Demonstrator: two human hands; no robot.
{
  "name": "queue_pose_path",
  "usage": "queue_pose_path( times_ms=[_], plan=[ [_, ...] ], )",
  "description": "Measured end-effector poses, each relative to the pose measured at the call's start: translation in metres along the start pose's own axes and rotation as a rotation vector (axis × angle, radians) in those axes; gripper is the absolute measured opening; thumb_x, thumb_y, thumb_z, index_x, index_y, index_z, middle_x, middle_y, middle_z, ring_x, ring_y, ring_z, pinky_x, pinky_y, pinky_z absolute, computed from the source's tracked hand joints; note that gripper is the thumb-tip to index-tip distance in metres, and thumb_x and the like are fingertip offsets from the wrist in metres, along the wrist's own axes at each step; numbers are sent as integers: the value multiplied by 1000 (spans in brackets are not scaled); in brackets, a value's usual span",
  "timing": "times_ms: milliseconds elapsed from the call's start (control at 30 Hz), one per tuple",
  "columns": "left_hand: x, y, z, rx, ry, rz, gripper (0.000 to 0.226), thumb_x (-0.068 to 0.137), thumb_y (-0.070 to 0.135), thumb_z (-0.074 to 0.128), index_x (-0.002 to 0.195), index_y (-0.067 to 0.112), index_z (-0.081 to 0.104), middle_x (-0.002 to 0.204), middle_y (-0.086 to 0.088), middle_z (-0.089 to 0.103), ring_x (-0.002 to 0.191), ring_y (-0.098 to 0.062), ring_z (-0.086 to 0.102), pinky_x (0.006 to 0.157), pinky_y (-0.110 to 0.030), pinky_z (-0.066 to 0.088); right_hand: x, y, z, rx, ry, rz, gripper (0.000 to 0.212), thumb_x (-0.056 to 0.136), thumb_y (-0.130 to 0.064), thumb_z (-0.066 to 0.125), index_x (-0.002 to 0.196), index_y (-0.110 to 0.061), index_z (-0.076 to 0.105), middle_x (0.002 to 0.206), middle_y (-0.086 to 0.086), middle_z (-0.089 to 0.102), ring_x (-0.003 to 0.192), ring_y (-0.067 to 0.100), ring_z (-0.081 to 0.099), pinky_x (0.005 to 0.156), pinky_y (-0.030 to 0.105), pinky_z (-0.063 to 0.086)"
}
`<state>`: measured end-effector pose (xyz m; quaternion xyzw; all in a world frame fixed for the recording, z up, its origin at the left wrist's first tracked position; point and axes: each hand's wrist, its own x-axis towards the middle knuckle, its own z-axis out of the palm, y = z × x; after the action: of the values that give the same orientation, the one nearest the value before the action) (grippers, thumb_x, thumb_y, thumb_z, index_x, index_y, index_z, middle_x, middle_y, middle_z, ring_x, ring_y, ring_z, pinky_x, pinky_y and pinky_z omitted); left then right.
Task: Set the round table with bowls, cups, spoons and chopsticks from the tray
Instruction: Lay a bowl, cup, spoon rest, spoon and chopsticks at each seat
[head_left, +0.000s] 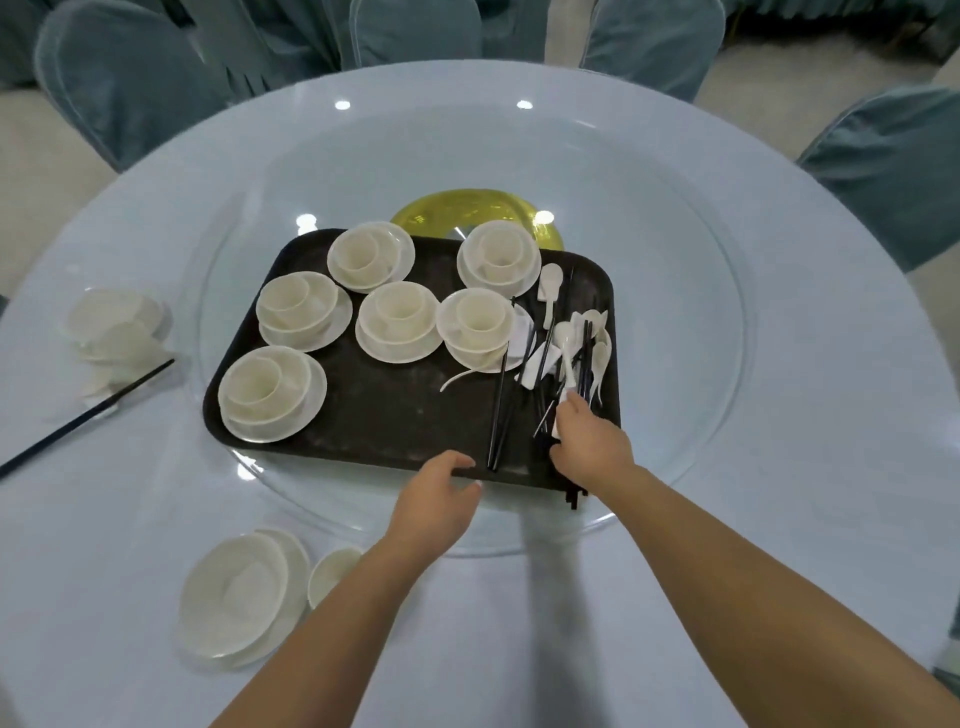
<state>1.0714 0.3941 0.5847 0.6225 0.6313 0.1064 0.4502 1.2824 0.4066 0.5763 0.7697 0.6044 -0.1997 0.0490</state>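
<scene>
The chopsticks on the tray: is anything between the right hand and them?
Nothing visible. The right hand is already among the chopsticks and spoons at the tray's right end; its exact grip can't be seen.

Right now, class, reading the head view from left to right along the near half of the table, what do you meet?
Lone black chopstick → plate setting with a cup beside it → left hand on the tray's near rim → pair of chopsticks on the tray → right hand among the chopsticks and spoons.
</scene>
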Motion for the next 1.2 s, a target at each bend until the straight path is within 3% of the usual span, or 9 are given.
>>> queue_pose_path(
  times_ms=[100,267,333,433,500,633,833,967,1200],
  plan=[
    [8,-2,7,-16,-14,-14,23,89,27,61,113,27,62,105,3,64,94,-15,62,84,-27,48,12,5,-3,-110,-34,-12,30,88,-19,60,113,-10,47,162,6,11,65,26,50,57,32,37],
    [12,-3,19,-15,-2,-12,19,90,27,62,109,26,62,106,6,57,90,-12,60,82,-26,48,19,8,-6,-160,45,-41,28,90,-8,55,116,-10,46,157,13,27,69,29,60,57,34,46],
    [12,-1,21,-15,2,-7,20,90,27,61,110,25,62,109,6,55,91,-11,59,82,-25,47,18,9,-6,-138,98,-53,31,90,-8,54,119,-9,44,142,13,44,68,31,61,56,35,47],
    [8,0,21,-12,-2,5,21,92,28,60,112,25,61,111,8,53,92,-10,57,81,-23,43,14,6,-3,-144,182,-76,20,90,-8,48,110,-9,45,101,10,59,49,27,44,46,31,28],
    [4,0,19,-13,0,9,21,92,28,59,114,26,61,112,9,52,93,-8,56,81,-23,43,11,3,-2,-145,223,-77,12,91,-9,47,102,-11,44,74,3,47,42,22,29,43,28,17],
    [-6,0,13,-31,12,22,22,93,27,58,115,25,61,114,10,54,91,-5,55,79,-22,41,5,0,-5,23,341,37,3,94,-11,44,95,-13,42,55,0,37,41,18,30,43,27,18],
    [-29,1,9,-169,41,-22,20,92,27,58,112,25,63,105,11,64,88,0,58,76,-21,42,-31,-13,-22,809,452,128,20,93,-17,51,78,-21,39,65,-4,47,55,15,43,51,29,38],
    [-50,0,9,-285,83,-24,21,93,24,58,113,22,63,100,11,63,90,-3,60,74,-18,43,-63,-30,-28,1218,353,223,14,89,-13,55,85,-23,46,66,-4,50,50,11,42,38,20,36],
    [-90,-7,5,-612,127,-104,17,98,27,53,109,20,63,96,2,71,80,-11,69,66,-18,50,-123,-60,-6,1337,30,219,22,93,-13,55,110,-27,59,94,4,60,52,13,46,36,18,35]
  ],
)
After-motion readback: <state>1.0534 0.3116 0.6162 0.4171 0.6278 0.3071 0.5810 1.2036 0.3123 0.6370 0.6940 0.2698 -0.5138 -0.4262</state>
